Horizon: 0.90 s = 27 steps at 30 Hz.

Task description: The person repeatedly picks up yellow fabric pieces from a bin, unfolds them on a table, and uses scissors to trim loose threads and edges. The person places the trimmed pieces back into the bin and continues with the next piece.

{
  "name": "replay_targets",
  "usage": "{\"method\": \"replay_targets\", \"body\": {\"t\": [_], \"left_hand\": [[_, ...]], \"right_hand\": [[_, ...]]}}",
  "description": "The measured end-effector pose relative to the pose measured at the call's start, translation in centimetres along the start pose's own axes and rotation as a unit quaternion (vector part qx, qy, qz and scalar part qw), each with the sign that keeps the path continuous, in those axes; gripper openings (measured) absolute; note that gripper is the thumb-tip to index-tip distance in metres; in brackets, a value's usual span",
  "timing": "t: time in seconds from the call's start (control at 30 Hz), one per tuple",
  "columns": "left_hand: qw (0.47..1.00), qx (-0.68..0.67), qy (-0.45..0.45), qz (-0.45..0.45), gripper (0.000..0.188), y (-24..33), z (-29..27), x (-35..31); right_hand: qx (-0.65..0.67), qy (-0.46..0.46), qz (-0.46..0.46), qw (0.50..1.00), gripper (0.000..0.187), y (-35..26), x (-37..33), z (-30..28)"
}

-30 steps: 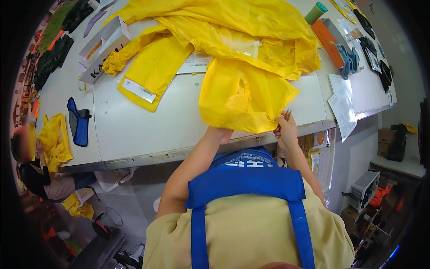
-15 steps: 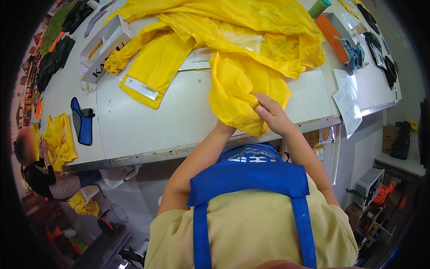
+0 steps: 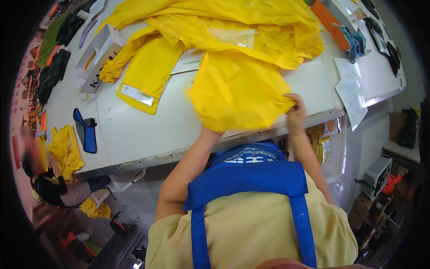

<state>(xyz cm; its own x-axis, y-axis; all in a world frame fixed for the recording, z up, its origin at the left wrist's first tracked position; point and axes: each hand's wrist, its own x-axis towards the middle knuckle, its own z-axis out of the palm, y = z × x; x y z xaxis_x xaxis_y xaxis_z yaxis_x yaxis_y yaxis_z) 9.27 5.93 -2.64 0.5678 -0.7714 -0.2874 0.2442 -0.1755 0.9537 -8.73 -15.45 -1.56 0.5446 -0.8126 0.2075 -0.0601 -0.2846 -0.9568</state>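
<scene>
A large yellow waterproof garment (image 3: 242,92) lies bunched over the far side of the table, with one wide part pulled toward me at the near edge. My right hand (image 3: 295,111) pinches the right corner of that part. At its lower left, my left hand (image 3: 212,133) goes in under the fabric; the wrist shows, but the fingers are hidden. Left of this lies a folded yellow piece (image 3: 154,74) with a white label (image 3: 137,95) near its end. A flat white printed packet (image 3: 187,62) shows partly beneath the yellow material.
A white open box (image 3: 101,56) stands at left on the table (image 3: 148,134). Nearer is a blue-and-grey fabric piece (image 3: 86,132). An orange box (image 3: 330,27), a blue cloth (image 3: 351,42) and paper sheets (image 3: 351,92) lie right. At far left, another person (image 3: 56,181) handles yellow fabric.
My right hand has moved right and slightly up with the fabric edge, spreading the bunched part wider. My left hand has shifted a little left under the fabric. The view has tilted slightly.
</scene>
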Motion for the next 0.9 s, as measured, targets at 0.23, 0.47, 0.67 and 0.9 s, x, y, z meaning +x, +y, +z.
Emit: {"method": "replay_targets", "body": {"t": [0.23, 0.47, 0.67, 0.9], "left_hand": [[0.931, -0.155, -0.124, -0.307, 0.055, -2.2, -0.5, -2.1], [0.886, -0.432, 0.053, -0.161, 0.033, -2.6, -4.6, 6.3], [0.966, -0.203, 0.158, 0.029, 0.018, 0.9, -4.7, 6.9], [0.999, -0.003, 0.039, 0.008, 0.017, 3.4, -2.9, 4.7]], "right_hand": [[-0.236, -0.164, 0.127, 0.949, 0.032, 6.2, 0.3, -10.3], [-0.261, -0.230, 0.155, 0.925, 0.022, 8.7, 0.9, -12.1], [-0.327, -0.253, 0.121, 0.902, 0.022, 9.8, 3.7, -12.7], [-0.127, -0.278, 0.121, 0.944, 0.027, -3.9, 4.9, 2.7]]}}
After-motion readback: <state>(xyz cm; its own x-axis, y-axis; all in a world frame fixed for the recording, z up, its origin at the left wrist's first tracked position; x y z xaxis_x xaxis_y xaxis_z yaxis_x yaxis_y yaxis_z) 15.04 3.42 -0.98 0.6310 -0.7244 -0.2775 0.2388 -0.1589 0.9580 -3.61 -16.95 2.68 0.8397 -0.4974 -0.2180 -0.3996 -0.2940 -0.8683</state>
